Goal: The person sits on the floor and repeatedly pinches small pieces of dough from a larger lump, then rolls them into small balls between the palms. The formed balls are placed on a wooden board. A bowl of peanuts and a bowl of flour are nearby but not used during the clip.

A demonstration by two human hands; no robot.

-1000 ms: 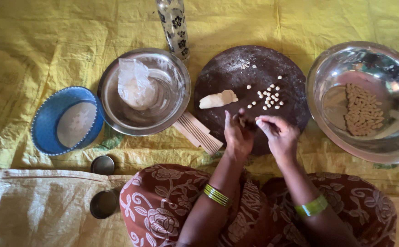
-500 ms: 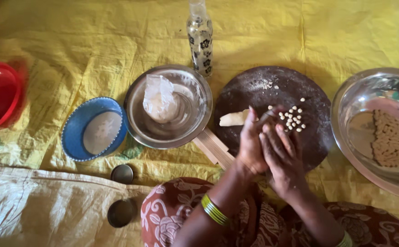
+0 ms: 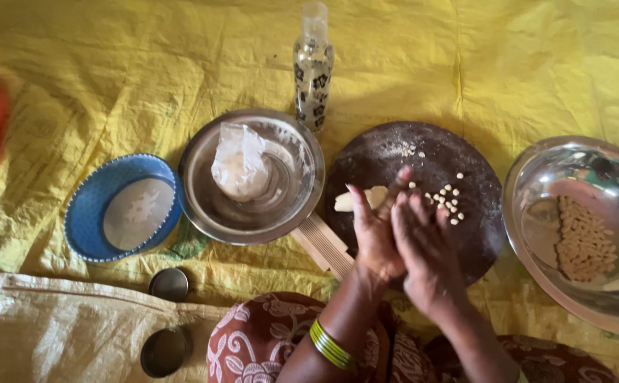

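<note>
- The left hand (image 3: 374, 237) and the right hand (image 3: 423, 248) are pressed palm to palm above the near part of the round dark wooden board (image 3: 423, 152); the fingers lie flat and nearly straight, not curled; whether a bit of dough sits between the palms cannot be told, since the palms hide it
- The pale elongated lump of dough (image 3: 355, 199) lies on the board just beyond the left hand's fingertips, partly covered by them; its long axis runs roughly left to right; the left hand is the nearer one
- The cluster of small pale dough pellets (image 3: 446, 198) lies scattered on the board just beyond the right hand, apart from the lump; each pellet is tiny and rounded
- The lump looks smooth, soft and cream-coloured; a dusting of flour shows on the far part of the board
- The ribbed wooden paddle (image 3: 323, 245) lies just left of the hands, between the board and the steel bowl holding a plastic bag of flour (image 3: 252, 177)
- The large steel bowl with shaped pieces inside (image 3: 586, 234) stands to the right; a clear patterned bottle (image 3: 313, 67) stands beyond, on the yellow cloth (image 3: 111, 71)
</note>
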